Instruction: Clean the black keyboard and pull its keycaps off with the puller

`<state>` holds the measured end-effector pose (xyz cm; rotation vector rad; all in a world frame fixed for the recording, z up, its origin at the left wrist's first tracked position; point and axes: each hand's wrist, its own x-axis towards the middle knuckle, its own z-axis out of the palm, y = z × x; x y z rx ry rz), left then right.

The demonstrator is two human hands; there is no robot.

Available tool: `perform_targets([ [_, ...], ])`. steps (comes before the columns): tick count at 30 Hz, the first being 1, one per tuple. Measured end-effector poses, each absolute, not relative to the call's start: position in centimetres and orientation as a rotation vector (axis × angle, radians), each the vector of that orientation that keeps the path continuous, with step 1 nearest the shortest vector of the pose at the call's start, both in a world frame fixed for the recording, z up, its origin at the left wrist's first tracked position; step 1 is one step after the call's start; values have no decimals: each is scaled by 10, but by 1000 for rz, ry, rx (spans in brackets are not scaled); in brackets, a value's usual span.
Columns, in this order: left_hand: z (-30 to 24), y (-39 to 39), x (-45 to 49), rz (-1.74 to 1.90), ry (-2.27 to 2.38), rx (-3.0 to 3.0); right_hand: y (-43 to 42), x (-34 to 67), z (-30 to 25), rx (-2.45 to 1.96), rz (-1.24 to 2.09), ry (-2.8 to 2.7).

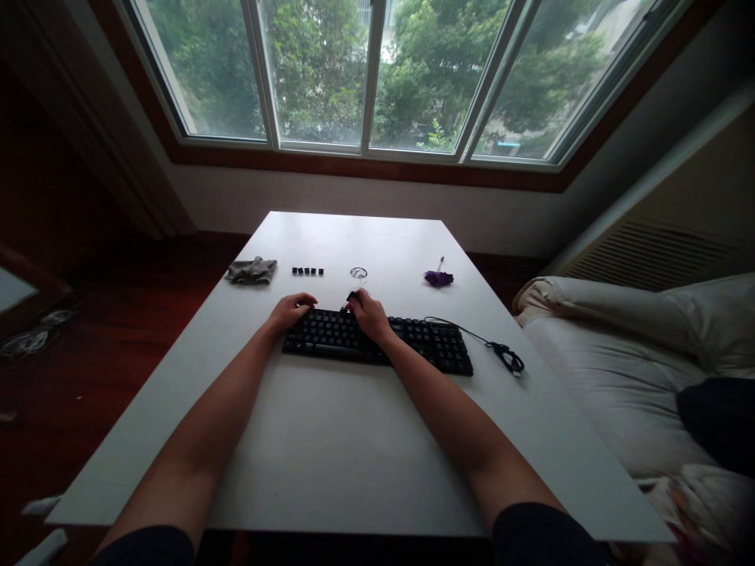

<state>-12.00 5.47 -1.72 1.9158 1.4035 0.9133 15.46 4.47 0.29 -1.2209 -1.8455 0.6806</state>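
Observation:
A black keyboard (330,336) lies across the middle of the white table, slightly askew. My left hand (291,310) is at its back left corner, fingers curled over the edge and thumb against the keys. Above the back row, my right hand (370,316) pinches a small black keycap puller (353,296) with thin wires showing past the fingertips. Its lower end and the keys under that hand are hidden. Beyond the left hand, several loose black keycaps (307,271) stand in a row.
A thin dark ring-shaped item (358,272) lies behind the keyboard. A crumpled grey cloth (253,270) sits at the table's left edge, a purple cloth or brush-like item (439,277) at the right. The bundled USB cable (508,359) lies beside the keyboard. A pale sofa (613,369) stands to the right.

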Motion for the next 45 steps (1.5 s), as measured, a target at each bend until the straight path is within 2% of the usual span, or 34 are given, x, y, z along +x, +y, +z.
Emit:
perform_targets([
  [45,-12,51,-117,905,1434,1897,42,157,7,-1108,699,-1880],
])
